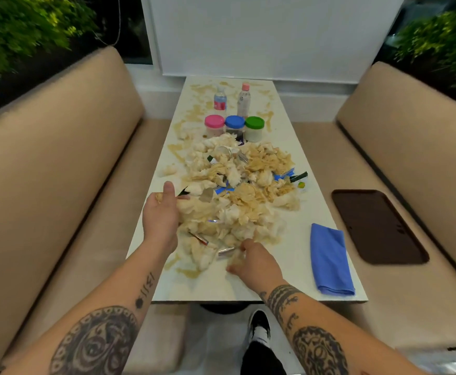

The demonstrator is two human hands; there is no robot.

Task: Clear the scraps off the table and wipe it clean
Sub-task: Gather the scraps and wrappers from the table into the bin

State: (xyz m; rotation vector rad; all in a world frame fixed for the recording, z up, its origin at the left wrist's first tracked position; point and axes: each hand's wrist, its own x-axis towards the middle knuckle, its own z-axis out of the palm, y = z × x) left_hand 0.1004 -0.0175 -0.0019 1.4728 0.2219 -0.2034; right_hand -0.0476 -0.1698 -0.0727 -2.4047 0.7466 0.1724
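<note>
Crumpled, stained scraps (237, 190) heaped on table (297, 266), left hand (159, 212) grasping some, right hand (256, 262) pinching another

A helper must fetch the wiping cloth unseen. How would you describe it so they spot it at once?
On the long white table, look at the near right corner, beside the heap of scraps. The blue cloth lies folded flat there, the only fabric on the table.

Left hand (158, 212) gripping scraps (235, 196) on table (310, 169), right hand (254, 262) pinching tissue, blue cloth (329, 261) beside
</note>
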